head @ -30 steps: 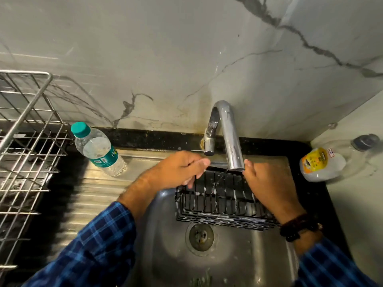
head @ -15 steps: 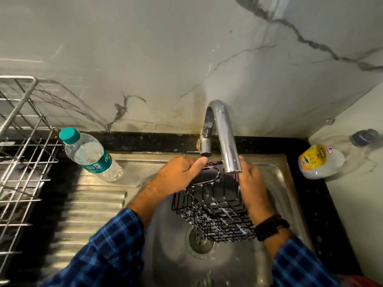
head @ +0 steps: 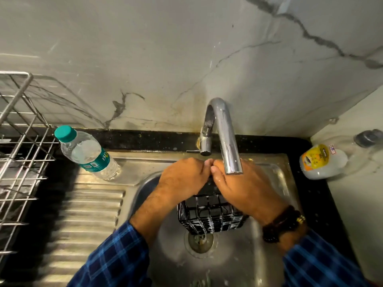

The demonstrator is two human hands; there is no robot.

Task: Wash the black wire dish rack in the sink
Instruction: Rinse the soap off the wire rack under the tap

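Observation:
The black wire dish rack [head: 209, 218] hangs upright over the drain inside the steel sink [head: 275, 183], wet with white suds on its wires. My left hand [head: 184, 179] and my right hand [head: 246, 187] both grip its upper end, knuckles almost touching under the chrome tap [head: 226, 137]. The rack's top is hidden behind my hands. Whether water runs from the spout cannot be told.
A water bottle [head: 87, 154] with a teal cap stands on the ribbed drainboard [head: 83, 220] at the left. A steel wire rack [head: 18, 158] fills the far left. A soap bottle [head: 321, 160] lies on the black counter at the right. The drain [head: 200, 241] sits below the rack.
The rack has turned from lying flat across the basin to hanging upright. Both hands have come together at its top beneath the tap.

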